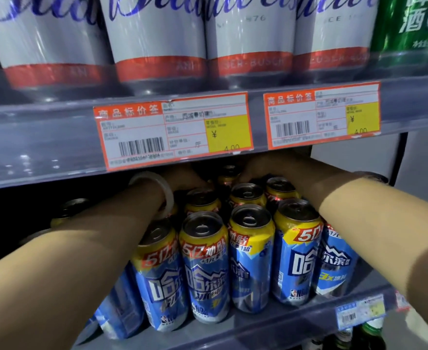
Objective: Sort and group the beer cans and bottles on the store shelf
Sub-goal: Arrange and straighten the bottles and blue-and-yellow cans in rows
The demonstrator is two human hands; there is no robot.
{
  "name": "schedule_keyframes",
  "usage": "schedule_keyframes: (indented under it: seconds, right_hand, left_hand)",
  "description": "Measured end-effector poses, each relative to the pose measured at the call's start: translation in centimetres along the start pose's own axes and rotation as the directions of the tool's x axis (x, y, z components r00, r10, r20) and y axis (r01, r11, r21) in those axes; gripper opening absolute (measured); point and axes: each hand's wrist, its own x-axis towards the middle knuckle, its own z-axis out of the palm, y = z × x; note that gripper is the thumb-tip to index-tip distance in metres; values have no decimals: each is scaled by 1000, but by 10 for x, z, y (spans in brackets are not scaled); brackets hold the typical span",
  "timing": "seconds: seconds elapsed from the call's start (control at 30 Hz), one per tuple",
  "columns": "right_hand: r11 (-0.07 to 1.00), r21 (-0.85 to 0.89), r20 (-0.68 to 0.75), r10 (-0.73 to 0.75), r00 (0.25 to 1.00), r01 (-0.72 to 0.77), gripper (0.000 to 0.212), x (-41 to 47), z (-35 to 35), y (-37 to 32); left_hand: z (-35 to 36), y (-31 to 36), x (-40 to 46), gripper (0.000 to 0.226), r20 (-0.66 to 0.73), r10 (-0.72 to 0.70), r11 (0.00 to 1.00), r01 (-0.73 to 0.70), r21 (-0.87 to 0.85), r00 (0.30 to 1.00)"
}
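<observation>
Both hands deep among blue cans; left hand, right hand grip unclear, shelf-hidden.

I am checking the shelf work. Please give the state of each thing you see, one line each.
blue cans: upright, grouped, lids sealed.
white cans: upright in a row, upper shelf.
green can: upright beside the white cans.
price tags: attached to the shelf edge.
left hand: deep among back cans, grip unclear.
right hand: on a back can, fingers hidden.
</observation>
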Motion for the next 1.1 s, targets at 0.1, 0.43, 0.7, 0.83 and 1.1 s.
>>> schedule_keyframes:
  seconds: [0.1, 0.43, 0.7, 0.83, 1.1]
  right_hand:
    - [988, -152, 15, 8, 1000, -6, 40, 7, 7, -5]
    - [966, -233, 16, -111, 994, 111, 42, 28, 9, 4]
    - [959, -262, -26, -119, 993, 108, 51, 32, 10, 3]
    - [968, -227, -50, -124, 991, 110, 52, 24, 8, 7]
    - [995, -52, -356, -102, 929, 89, 78, -18, -39, 48]
  left_hand:
    - [-1, -3, 2, 54, 23, -8, 1000, 9, -29, 1000]
    - [-1, -10, 6, 22, 27, -43, 999, 43, -9, 999]
    - [0, -9, 10, 20, 7, -72, 995, 72, 64, 997]
    - [2, -5, 11, 33, 2, -90, 992, 90, 85, 996]
    - [18, 34, 28, 46, -98, 11, 999, -8, 34, 995]
